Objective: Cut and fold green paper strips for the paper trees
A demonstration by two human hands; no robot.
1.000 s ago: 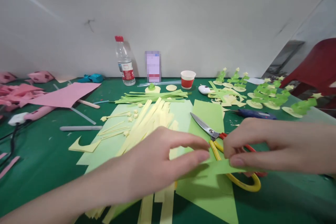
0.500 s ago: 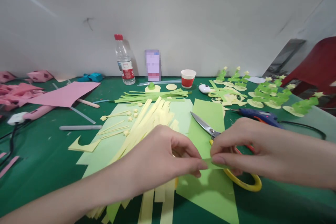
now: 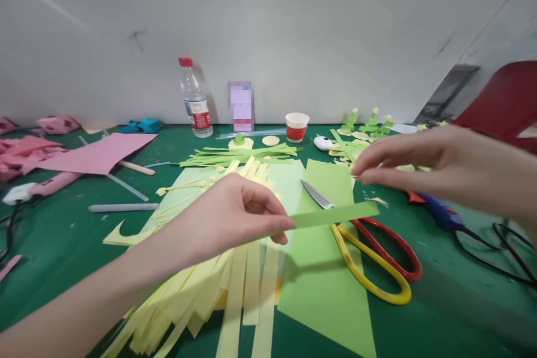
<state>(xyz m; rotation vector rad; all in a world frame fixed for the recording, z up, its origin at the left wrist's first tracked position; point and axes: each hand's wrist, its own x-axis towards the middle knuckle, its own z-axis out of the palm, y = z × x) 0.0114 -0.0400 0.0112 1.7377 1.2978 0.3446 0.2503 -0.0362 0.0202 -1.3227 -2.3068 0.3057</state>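
Observation:
My left hand (image 3: 251, 207) pinches one end of a narrow green paper strip (image 3: 335, 215) between thumb and fingertips. The strip stretches rightward above a green paper sheet (image 3: 327, 279) and crosses over the scissors (image 3: 373, 263), which have one yellow and one red handle. My right hand (image 3: 419, 165) is raised apart from the strip, its fingers stretched out and slightly blurred; I see nothing held in it. Below it lies a blue glue gun (image 3: 440, 212), partly hidden. Many pale yellow paper strips (image 3: 201, 285) lie under my left hand and forearm.
Along the back stand a water bottle (image 3: 197, 103), a phone (image 3: 241, 106) and a paper cup (image 3: 297, 127). Green strips (image 3: 243, 154) lie before them. Small plant-like paper pieces (image 3: 371, 123) stand back right. A pink sheet (image 3: 100, 152) covers part of a pink glue gun (image 3: 54, 185).
My right hand has let go of the green strip and moved up and right. My left hand has shifted left and up with the strip, now stretched out, and the scissors' handles are uncovered.

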